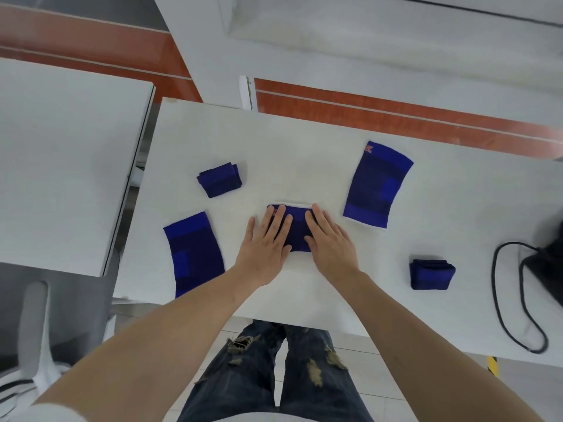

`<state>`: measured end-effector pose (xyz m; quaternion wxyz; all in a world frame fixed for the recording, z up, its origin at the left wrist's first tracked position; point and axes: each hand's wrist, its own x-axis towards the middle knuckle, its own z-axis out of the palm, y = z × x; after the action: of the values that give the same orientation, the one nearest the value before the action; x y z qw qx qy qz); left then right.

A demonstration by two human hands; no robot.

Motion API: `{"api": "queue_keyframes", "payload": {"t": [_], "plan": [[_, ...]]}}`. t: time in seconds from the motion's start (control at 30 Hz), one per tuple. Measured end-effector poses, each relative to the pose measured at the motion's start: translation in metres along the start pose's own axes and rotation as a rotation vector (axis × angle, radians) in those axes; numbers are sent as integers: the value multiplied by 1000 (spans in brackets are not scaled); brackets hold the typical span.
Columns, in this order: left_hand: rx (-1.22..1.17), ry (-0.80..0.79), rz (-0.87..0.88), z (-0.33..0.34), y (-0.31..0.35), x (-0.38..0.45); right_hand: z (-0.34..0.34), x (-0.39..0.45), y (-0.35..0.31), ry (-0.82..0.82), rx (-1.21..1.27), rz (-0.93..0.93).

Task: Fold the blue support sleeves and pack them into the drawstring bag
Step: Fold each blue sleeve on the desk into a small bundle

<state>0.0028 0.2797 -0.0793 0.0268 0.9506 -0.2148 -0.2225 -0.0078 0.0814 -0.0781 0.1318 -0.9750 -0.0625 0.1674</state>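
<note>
Several blue support sleeves lie on the white table [304, 141]. One sleeve [297, 229] sits in the middle, and both hands press flat on it: my left hand [264, 239] covers its left part, my right hand [330, 239] its right part, fingers spread. An unfolded sleeve [195, 254] lies flat at the left front, another unfolded sleeve [376, 185] at the right back. A folded sleeve [220, 179] rests at the back left and a second folded sleeve [431, 274] at the right front. The black drawstring bag [545, 269] sits at the right edge, partly cut off.
The bag's black cord [502, 303] loops over the table's right front. A second white table [61, 166] stands to the left across a narrow gap. A white chair [33, 324] is at the lower left. My legs in torn jeans show below the table edge.
</note>
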Motion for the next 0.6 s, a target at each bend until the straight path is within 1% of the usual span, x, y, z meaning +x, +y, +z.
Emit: {"api": "queue_keyframes", "payload": {"t": [0.07, 0.13, 0.27, 0.3, 0.37, 0.47, 0.5, 0.6], "plan": [[-14, -7, -20, -9, 6, -2, -9, 0, -2, -18, 31, -11], [-63, -18, -42, -20, 13, -2, -19, -1, -2, 12, 86, -6], [-129, 3, -93, -36, 24, 2, -35, -8, 15, 230, 189, 95], [-129, 17, -102, -39, 26, 2, -39, -9, 23, 243, 177, 139], [-135, 65, -111, -41, 33, 0, -45, -9, 42, 171, 108, 212], [-165, 120, -116, -43, 48, -3, -46, -12, 65, 11, 85, 236], [-172, 126, -117, -43, 54, -4, -45, -16, 69, -7, 82, 219], [-194, 126, -116, -43, 71, -6, -44, -32, 70, 7, 26, 134]]}}
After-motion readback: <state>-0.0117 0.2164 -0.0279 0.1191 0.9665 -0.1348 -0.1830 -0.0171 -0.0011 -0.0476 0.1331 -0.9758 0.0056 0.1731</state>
